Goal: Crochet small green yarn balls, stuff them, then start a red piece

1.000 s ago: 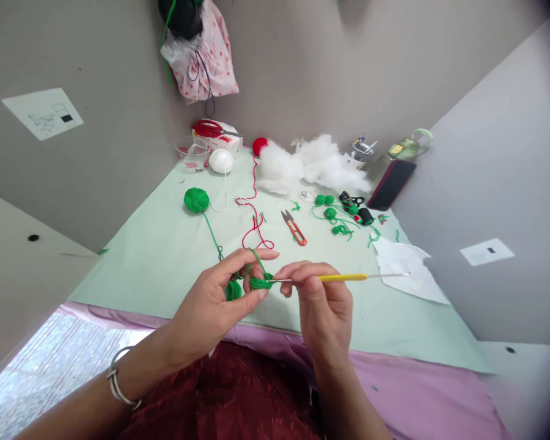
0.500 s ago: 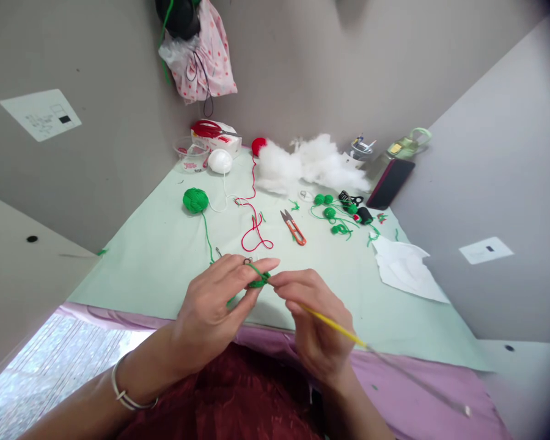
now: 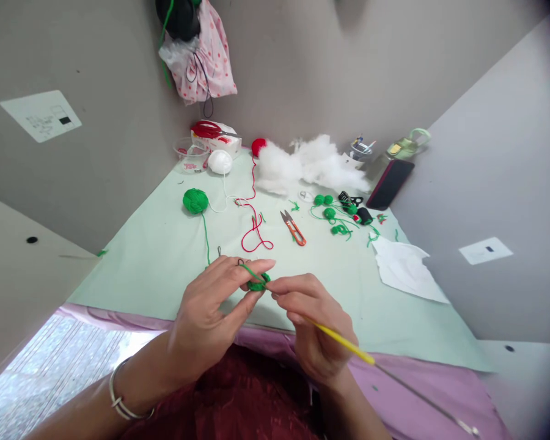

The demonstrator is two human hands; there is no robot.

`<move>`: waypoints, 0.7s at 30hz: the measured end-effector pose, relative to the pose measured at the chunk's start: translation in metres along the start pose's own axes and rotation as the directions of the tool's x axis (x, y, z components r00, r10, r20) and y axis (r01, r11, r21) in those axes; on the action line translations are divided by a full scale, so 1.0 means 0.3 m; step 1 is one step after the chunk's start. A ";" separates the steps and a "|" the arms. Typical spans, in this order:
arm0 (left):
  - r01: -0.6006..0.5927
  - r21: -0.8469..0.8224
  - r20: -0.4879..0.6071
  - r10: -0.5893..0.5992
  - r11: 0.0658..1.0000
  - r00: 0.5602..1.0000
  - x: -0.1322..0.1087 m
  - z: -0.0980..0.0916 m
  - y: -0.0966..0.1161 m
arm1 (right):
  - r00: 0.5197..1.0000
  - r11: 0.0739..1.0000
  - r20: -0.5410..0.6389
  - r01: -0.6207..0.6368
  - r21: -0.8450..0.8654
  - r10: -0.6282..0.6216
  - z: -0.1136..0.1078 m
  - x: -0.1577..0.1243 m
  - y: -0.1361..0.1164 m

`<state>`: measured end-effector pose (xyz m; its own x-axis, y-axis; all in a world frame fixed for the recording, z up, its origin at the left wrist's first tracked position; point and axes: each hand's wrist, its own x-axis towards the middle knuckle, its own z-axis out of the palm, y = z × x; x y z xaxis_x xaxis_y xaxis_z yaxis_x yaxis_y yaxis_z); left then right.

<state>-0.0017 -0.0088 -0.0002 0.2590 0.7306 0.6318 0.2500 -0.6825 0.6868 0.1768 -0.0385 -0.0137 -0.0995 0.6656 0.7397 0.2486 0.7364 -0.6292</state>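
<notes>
My left hand (image 3: pixel 213 299) pinches a small green crochet piece (image 3: pixel 258 283) between thumb and fingers, with green yarn looped over its index finger. In my right hand (image 3: pixel 318 324) is a crochet hook with a yellow grip (image 3: pixel 341 341); its long metal shaft slants down to the lower right. The hook's tip meets the edge of the green piece, and my right fingertips hide most of that end. From my left hand the yarn runs back to a green yarn ball (image 3: pixel 195 200) on the table.
Orange thread snips (image 3: pixel 293 228) and a loose red yarn strand (image 3: pixel 252 235) lie just beyond my hands. Further back are white stuffing (image 3: pixel 311 165), a white yarn ball (image 3: pixel 220 162) and a red one (image 3: pixel 258 146). Small green crochet balls (image 3: pixel 329 212) and a phone (image 3: pixel 390 184) sit to the right.
The crochet hook has swung slightly, its far end lower and further right. My right hand has shifted a little down, and more of the green piece shows between my left fingers.
</notes>
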 end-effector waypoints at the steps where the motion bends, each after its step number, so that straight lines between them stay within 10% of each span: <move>1: -0.060 0.040 0.002 0.060 0.997 0.998 -0.002 0.000 0.000 | 0.999 1.000 0.030 -0.016 -0.001 0.016 -0.005 0.001 -0.003; 4: -0.073 0.072 0.012 0.073 0.995 0.997 -0.002 0.006 0.004 | 0.996 0.991 0.093 0.025 -0.130 -0.013 -0.010 0.000 -0.008; 10: 0.492 -0.254 0.123 -0.476 0.833 0.871 0.008 0.016 0.028 | 0.979 0.905 0.030 0.199 -0.376 -0.202 0.024 -0.027 0.016; 21: 0.484 -0.284 0.118 -0.471 0.828 0.874 0.011 -0.008 0.017 | 0.977 1.000 -0.211 0.013 0.016 -0.009 0.044 0.021 0.004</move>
<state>-0.0019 -0.0096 0.0063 0.2188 0.9578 0.1865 0.0673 -0.2055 0.9763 0.1638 -0.0318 -0.0129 0.1035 0.6181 0.7793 0.2322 0.7468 -0.6232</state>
